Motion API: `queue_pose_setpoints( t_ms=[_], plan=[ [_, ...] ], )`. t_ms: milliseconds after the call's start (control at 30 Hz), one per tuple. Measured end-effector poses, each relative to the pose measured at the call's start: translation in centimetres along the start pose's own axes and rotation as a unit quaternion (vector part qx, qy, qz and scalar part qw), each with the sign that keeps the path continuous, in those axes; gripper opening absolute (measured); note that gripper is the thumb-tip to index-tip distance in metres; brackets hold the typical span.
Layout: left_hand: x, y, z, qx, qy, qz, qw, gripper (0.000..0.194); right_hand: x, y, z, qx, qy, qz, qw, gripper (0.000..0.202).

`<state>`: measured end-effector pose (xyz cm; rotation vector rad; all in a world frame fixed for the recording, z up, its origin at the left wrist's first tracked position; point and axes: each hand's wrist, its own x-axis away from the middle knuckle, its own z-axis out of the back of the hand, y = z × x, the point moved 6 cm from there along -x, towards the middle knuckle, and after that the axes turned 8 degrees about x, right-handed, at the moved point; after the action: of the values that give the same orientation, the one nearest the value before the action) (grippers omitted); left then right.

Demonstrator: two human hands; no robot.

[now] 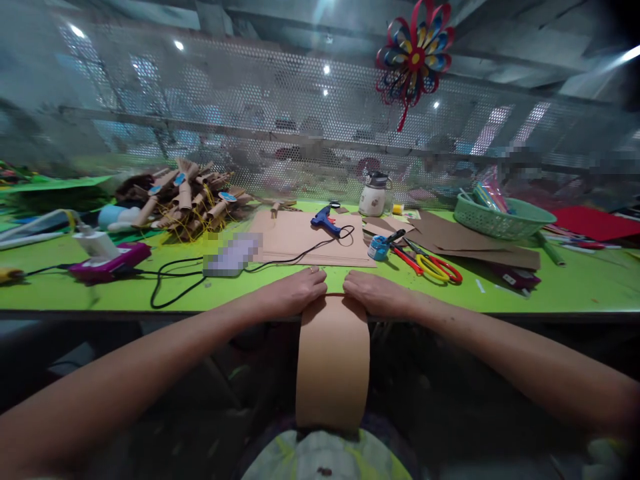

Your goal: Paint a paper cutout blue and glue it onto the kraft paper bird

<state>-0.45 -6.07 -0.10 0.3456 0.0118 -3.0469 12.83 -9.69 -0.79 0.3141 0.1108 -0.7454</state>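
A strip of brown kraft paper [333, 363] curves down from the table's front edge toward my body. Its far end is gripped at the left corner by my left hand [305, 290], fingers curled closed and a ring on one finger. At the right corner my right hand [375, 293] pinches the same end, its fingers also closed. Just beyond both hands lies a stack of flat brown paper sheets [280, 240]. On the stack rests a blue glue gun [324, 220] with a black cord.
Scissors with yellow and red handles [437, 268] lie right of a blue jar [379, 248]. A green basket [505, 219] stands at the back right. Left are a blurred phone [233, 255], a purple power strip [110, 261] and a pile of rolled brown paper pieces [185, 200].
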Motion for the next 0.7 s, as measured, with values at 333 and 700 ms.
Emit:
queue_pose_setpoints(
  t_ms=[333,700],
  plan=[
    [1.9,-2.8,-0.3,0.116,0.105,0.163,0.974,0.013,0.7,0.3,-0.1,0.001,0.011,-0.061,0.998,0.010],
    [1.8,-2.9,-0.6,0.113,0.100,0.162,0.975,0.014,1.5,0.7,-0.5,0.003,0.050,-0.076,0.996,0.011]
  ],
)
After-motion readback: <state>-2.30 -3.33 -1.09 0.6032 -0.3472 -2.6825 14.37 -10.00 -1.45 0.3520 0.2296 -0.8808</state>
